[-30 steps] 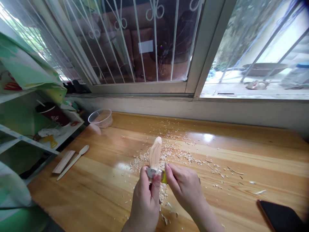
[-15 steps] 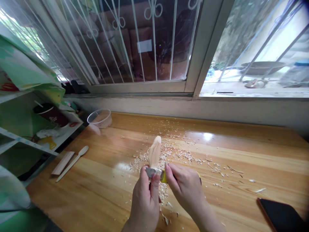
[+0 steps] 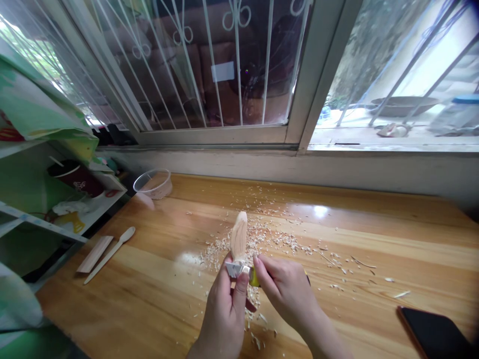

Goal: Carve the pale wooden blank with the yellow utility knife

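A pale piece of carved wood (image 3: pixel 239 235) with a rounded top points away from me, its lower part gripped in my left hand (image 3: pixel 227 309). My right hand (image 3: pixel 286 281) is closed round the yellow handle of a utility knife (image 3: pixel 255 277). The knife's blade lies crosswise on the wood, just above my left thumb. Below my left thumb a darker reddish-brown end sticks out; my fingers hide how it joins the pale wood. Wood shavings (image 3: pixel 258 239) are scattered on the table under and around both hands.
On the wooden table (image 3: pixel 157 299), a clear plastic bowl (image 3: pixel 153 185) stands at the back left. A wooden spoon (image 3: pixel 110 255) and a flat wood strip (image 3: pixel 95 254) lie at the left. A phone (image 3: pixel 436 331) is at the front right. Shelves (image 3: pixel 108 192) stand left; a barred window is behind.
The knife blade and both hands have shifted slightly down the wood, toward me. More of the reddish-brown lower end shows below my left thumb. Both hands keep their grips.
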